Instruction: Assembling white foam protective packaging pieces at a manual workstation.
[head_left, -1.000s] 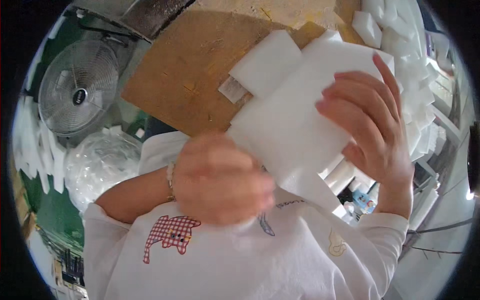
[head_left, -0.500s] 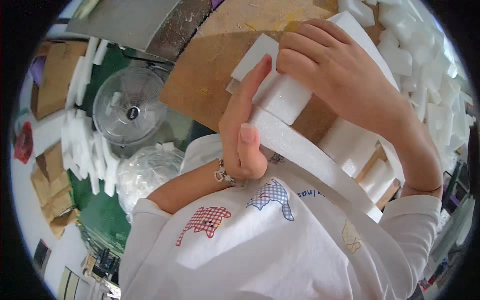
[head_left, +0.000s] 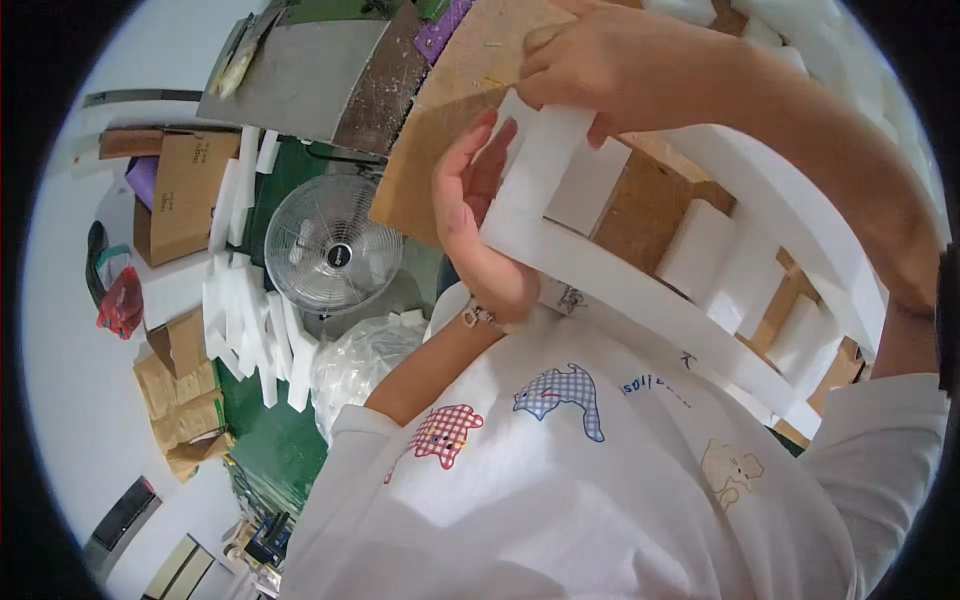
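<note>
On the brown work board (head_left: 640,215) lies a white foam frame (head_left: 650,285), built of long strips with shorter blocks between them. A white foam end block (head_left: 545,165) stands across its left end. Flat against that block's outer left face is my left hand (head_left: 475,205), fingers stretched upward and slightly apart. My right hand (head_left: 590,65) reaches over from the right, its fingers curled at the block's far end and the thumb down on its inner side. Part of the far strip is covered by my right forearm.
Loose white foam pieces (head_left: 790,25) are heaped at the far right. A round fan (head_left: 335,245) stands on the green floor at left, beside stacked foam strips (head_left: 240,330) and a clear plastic bag (head_left: 360,370). A grey panel (head_left: 300,75) borders the board at upper left.
The view has shifted, with the fan now further right. My right hand has moved to the far end of the end block, and my left palm now lies along its outer face.
</note>
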